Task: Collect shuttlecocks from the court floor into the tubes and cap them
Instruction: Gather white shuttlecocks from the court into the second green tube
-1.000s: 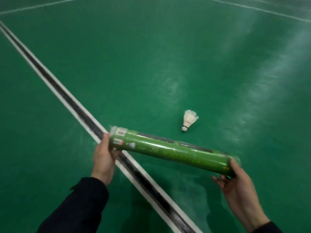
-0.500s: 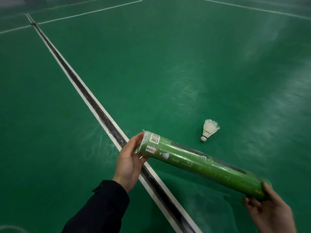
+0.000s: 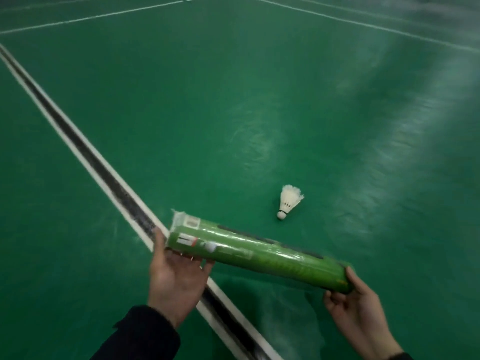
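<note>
Tube (image 3: 259,253), green and wrapped in clear film, is held nearly level above the floor (image 3: 181,113) between the person's two hands. Its left end sits slightly higher and farther away than its right end. Loose film sticks out past the left end, and white labels show on the wall near that end.

Left hand (image 3: 174,279) is palm-up beneath the left end. The tube rests on its fingers; the thumb stands up beside the end face. The fingers lie fairly straight, supporting rather than clenching. A dark sleeve (image 3: 140,336) covers the forearm.

Right hand (image 3: 355,305) grasps the right end: the thumb lies over the end of the tube and the fingers curl under it.

Shuttlecock (image 3: 288,201), white, lies on the floor beyond the tube, near its middle and apart from it. The cork points toward the person and the feathers point away.

Line (image 3: 85,154), white with a dark worn centre, runs diagonally across the floor and passes under the left hand. Thin white lines cross the far court.
</note>
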The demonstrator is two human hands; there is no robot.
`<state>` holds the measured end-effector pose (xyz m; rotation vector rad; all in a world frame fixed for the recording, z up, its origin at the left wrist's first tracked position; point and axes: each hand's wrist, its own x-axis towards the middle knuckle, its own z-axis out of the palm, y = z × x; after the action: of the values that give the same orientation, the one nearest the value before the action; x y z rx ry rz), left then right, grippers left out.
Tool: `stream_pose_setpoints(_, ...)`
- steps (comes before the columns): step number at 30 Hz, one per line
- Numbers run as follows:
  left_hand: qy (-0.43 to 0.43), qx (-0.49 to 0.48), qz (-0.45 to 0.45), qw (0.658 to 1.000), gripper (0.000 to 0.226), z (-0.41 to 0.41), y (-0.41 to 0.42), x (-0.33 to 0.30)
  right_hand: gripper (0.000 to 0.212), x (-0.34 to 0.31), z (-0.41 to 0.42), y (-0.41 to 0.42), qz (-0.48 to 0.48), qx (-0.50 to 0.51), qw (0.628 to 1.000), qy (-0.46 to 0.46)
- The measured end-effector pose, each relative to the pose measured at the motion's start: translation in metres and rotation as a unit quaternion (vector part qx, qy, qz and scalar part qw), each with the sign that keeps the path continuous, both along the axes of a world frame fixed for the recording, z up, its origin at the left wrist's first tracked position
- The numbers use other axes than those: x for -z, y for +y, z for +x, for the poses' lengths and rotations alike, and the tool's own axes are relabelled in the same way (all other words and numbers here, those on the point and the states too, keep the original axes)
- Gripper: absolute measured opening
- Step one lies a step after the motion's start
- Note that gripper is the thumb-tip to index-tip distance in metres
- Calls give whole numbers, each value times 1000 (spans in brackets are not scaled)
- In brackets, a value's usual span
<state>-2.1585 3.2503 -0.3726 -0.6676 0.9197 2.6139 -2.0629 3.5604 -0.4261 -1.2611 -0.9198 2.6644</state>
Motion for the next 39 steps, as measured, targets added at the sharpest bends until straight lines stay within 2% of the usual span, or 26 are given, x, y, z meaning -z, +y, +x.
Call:
stream_pose_setpoints(2,10,12,30,999,101,6,4,7,23,-2,-9,-8,-1,2,1000,-13)
stream_pose_setpoints(3,31,18,43,998,109,6,5,6,23,-1,-14,-9,0,2,1000,-19)
stream_pose_setpoints(4,55,14,45,997,106,2,6,6,23,-1,-18,-11,-1,-1,1000,-21)
stream_pose_setpoints(7,82,48,-22,995,41,-11,14,7,28,-2,-33,-16,5,-39,999,-8)
stream_pose_setpoints(9,50,68,-82,993,33,-17,22,17,27,-8,-45,-24,33,-108,993,16)
stream_pose_setpoints(11,3,44,-87,995,34,-20,27,29,23,-16,-59,-32,102,-197,975,31)
stream_pose_setpoints(13,-34,-4,-77,996,42,-24,25,36,30,-24,-79,-34,247,-260,933,9)
stream_pose_setpoints(15,-58,-46,-84,994,51,-25,13,42,39,-21,-106,-29,395,-241,887,5)
stream_pose_setpoints(16,-68,-60,-89,992,60,-24,7,45,36,-17,-121,-25,458,-207,865,8)
stream_pose_setpoints(18,-75,-68,-96,990,89,-20,-7,47,19,-2,-153,-14,583,-163,796,-13)
stream_pose_setpoints(20,-82,-69,-102,989,97,-17,-17,46,46,16,-184,-4,662,-222,714,-46)
stream_pose_setpoints(22,-85,-74,-97,989,86,-13,-27,45,71,34,-207,3,663,-298,683,-70)
stream_pose_setpoints(24,-86,-83,-90,989,74,-11,-36,45,80,48,-215,5,642,-331,686,-84)
stream_pose_setpoints(26,-82,-101,-84,988,65,-9,-45,45,68,52,-205,2,625,-328,702,-90)
stream_pose_setpoints(27,-82,-112,-83,987,61,-9,-48,44,55,50,-196,-1,606,-312,727,-83)
stream_pose_setpoints(29,-93,-137,-83,983,55,-9,-53,43,28,39,-168,-9,508,-241,826,-29)
stream_pose_setpoints(30,-99,-144,-85,981,52,-9,-53,43,19,28,-150,-15,445,-185,876,12)
stream_pose_setpoints(32,-103,-146,-81,981,46,-8,-50,42,17,-6,-111,-29,347,-80,930,91)
stream_pose_setpoints(33,-106,-142,-75,981,43,-6,-47,42,22,-25,-91,-35,324,-45,937,123)
stream_pose_setpoints(35,-109,-137,-62,983,43,-1,-38,40,28,-61,-55,-47,322,-23,928,186)
stream_pose_setpoints(39,-115,-105,-44,987,72,11,-13,28,12,-97,-9,-51,392,-71,885,243)
